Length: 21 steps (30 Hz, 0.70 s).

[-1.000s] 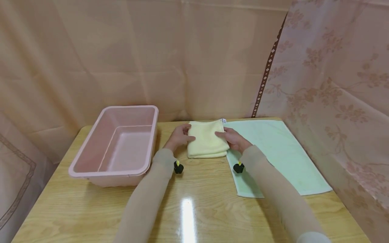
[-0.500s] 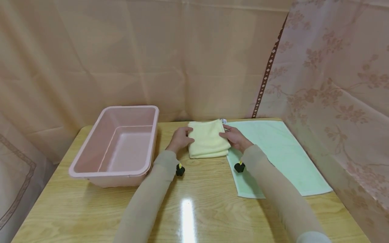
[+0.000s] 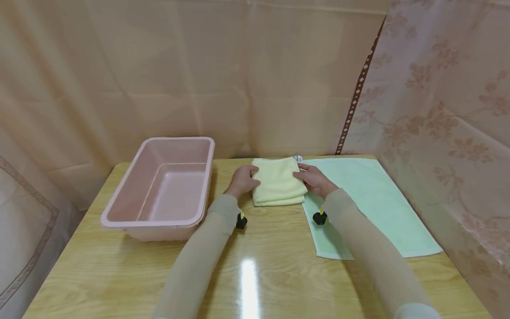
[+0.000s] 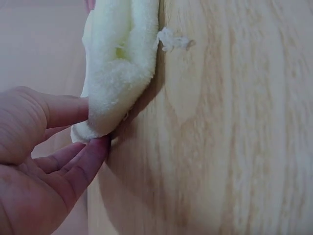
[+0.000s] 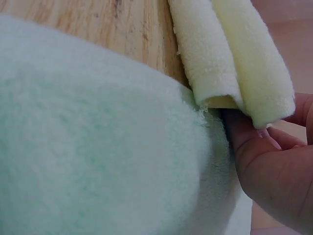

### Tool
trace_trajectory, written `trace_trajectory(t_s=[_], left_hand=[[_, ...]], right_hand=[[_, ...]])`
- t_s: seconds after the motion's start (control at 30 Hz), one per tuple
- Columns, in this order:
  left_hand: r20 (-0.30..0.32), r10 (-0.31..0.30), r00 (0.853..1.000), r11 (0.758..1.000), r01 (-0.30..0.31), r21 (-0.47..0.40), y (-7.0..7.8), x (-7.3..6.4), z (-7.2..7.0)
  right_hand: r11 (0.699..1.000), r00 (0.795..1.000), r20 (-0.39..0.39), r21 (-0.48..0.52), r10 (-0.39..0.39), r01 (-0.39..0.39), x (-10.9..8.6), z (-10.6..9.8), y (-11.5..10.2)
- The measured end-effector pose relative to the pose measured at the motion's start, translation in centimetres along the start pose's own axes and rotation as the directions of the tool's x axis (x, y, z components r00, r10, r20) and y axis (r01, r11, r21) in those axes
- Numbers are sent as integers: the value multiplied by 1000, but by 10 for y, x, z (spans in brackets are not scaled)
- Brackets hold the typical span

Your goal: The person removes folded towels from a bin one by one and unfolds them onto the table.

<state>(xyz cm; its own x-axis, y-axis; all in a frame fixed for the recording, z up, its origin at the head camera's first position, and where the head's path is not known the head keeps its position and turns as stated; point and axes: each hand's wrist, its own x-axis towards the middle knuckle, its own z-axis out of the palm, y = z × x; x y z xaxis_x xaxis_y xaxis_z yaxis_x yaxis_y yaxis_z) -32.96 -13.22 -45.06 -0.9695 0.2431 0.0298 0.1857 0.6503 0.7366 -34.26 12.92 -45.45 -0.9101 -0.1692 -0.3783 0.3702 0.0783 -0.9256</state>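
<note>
A pale yellow towel (image 3: 278, 181), folded into a thick square with a small white tag at its far right corner, lies at the back middle of the table. My left hand (image 3: 242, 179) pinches its left edge, thumb on the upper side. In the left wrist view the fingertips (image 4: 98, 147) are low by the wood, under the towel's corner. My right hand (image 3: 316, 179) grips the right edge. Seen from the right wrist, one digit tucks in under a folded layer of the yellow towel (image 5: 264, 63), and other fingers are partly hidden behind it.
A mint green towel (image 3: 358, 195) is spread flat on the right, its left border close to the yellow one and partly beneath my right forearm. To the left stands a pink plastic basin (image 3: 157, 224). Curtains hang behind the wooden table (image 3: 279, 274) and at both sides.
The head view has swung slightly, so everything appears a little farther right. My thumbs have drawn back a bit toward the yellow towel's edges, the right one most. The towel stays put.
</note>
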Motion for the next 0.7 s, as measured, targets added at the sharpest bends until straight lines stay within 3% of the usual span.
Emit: trace_trajectory(t_s=[0.13,0.23,0.3,0.43,0.57,0.7], left_hand=[[21,30,999,997,-32,65,8,2,-1],[78,105,991,987,-113,113,18,2,0],[133,178,975,970,-196,140,26,1,2],[271,273,923,919,-333,210,46,-3,13],[390,246,887,892,-365,268,64,-10,28],[445,189,875,868,-361,341,70,-14,45]], right_hand=[[1000,1000,4,-17,-16,16,-3,-6,-5],[999,999,9,-15,-35,36,-8,-12,-10],[999,999,25,4,-44,44,-13,-17,-12],[996,997,67,71,-49,44,-22,-25,-14],[995,993,106,91,-44,34,-32,-29,-12],[996,987,155,83,-41,28,-43,-31,-9]])
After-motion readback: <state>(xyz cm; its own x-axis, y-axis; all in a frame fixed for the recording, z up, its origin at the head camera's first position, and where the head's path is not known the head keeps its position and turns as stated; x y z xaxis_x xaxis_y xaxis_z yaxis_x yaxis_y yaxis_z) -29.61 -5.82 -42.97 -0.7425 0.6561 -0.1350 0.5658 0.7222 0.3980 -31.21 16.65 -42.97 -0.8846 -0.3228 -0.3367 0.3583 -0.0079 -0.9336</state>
